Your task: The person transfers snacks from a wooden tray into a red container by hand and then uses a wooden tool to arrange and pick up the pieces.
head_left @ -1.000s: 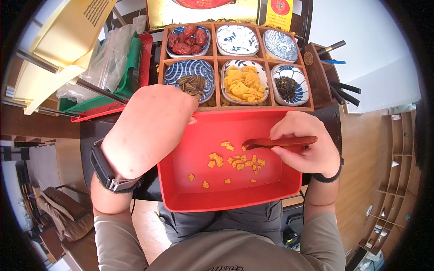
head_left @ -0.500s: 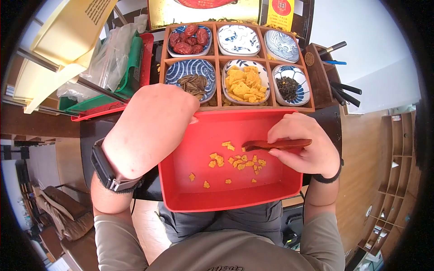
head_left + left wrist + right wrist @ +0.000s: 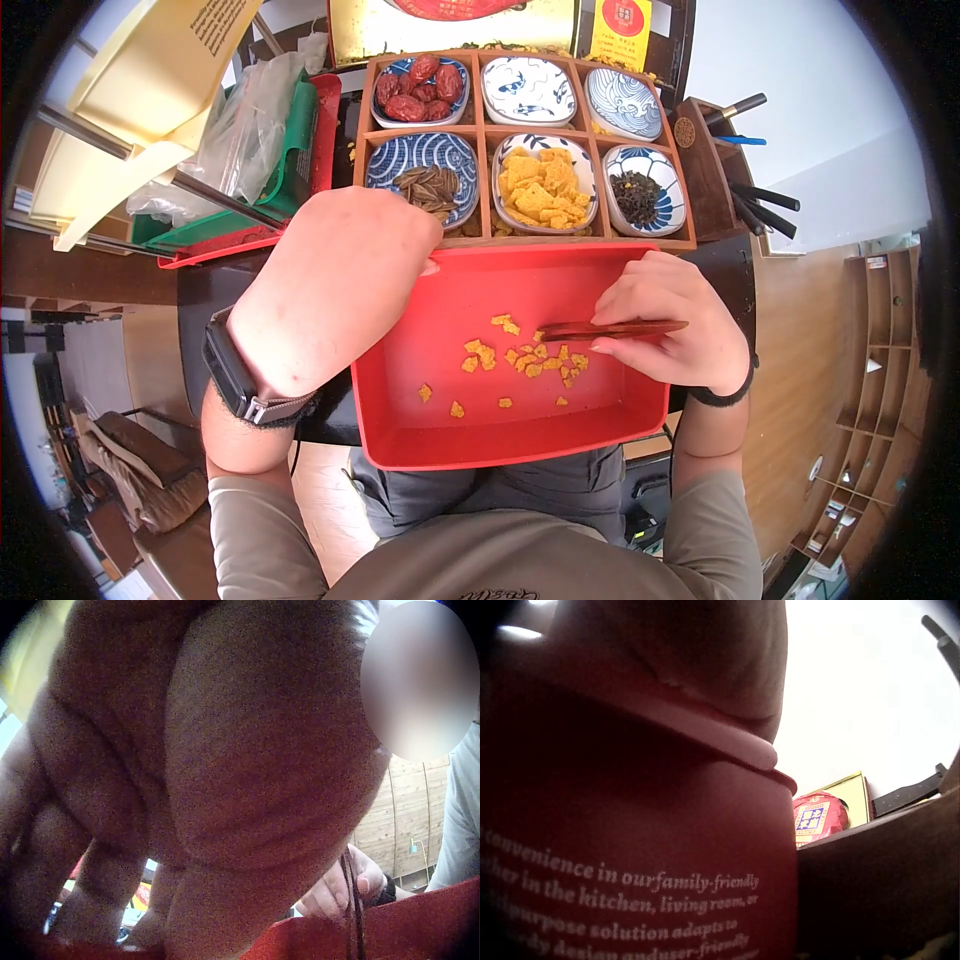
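My right hand (image 3: 680, 325) pinches dark reddish-brown wooden tongs (image 3: 568, 331) over the right side of a red plastic bin (image 3: 515, 450). The tong tips point left, right at a small yellow flake. Several yellow flakes (image 3: 545, 364) lie scattered on the bin's floor. At the far left corner, my left hand (image 3: 335, 285) grips the rim, its thumb tip showing at the edge. In the left wrist view the palm (image 3: 262, 750) fills most of the picture, fingers reaching down to the red rim, and the two arms of the tongs (image 3: 352, 907) show behind it.
Beyond the bin stands a divided wooden tray (image 3: 482, 200) with patterned dishes. They hold red dates (image 3: 405, 107), brown seeds (image 3: 428, 187), yellow pieces (image 3: 540, 190) and dark leaves (image 3: 636, 195). A green basket (image 3: 290, 150) stands left; a wooden pen holder (image 3: 705, 180) stands right.
My right hand has shifted slightly left and turned the tongs, so their two arms now show edge-on. The tips stay near the same flake. My left hand has hardly moved.
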Demonstrator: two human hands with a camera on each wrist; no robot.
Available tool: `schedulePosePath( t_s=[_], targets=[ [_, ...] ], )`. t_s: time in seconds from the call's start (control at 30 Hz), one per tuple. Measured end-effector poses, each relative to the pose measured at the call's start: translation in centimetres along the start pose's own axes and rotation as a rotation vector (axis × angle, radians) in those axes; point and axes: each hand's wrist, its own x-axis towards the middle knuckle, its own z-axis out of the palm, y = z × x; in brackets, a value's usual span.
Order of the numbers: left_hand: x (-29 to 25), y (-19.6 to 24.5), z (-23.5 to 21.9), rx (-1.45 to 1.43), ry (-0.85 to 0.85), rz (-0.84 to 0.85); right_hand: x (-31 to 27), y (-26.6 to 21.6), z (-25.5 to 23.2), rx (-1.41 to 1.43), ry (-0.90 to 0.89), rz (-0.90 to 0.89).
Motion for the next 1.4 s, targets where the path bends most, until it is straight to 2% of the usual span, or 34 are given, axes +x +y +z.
schedulePosePath(
  t_s=[1.17, 1.4],
  targets=[
    [0.08, 0.13, -0.2, 0.015, -0.026, -0.011, 0.14, -0.46, -0.02, 0.021, -0.025, -0.058],
    [0.09, 0.03, -0.13, 0.017, -0.019, -0.007, 0.01, -0.38, -0.18, 0.034, 0.044, -0.103]
  ],
)
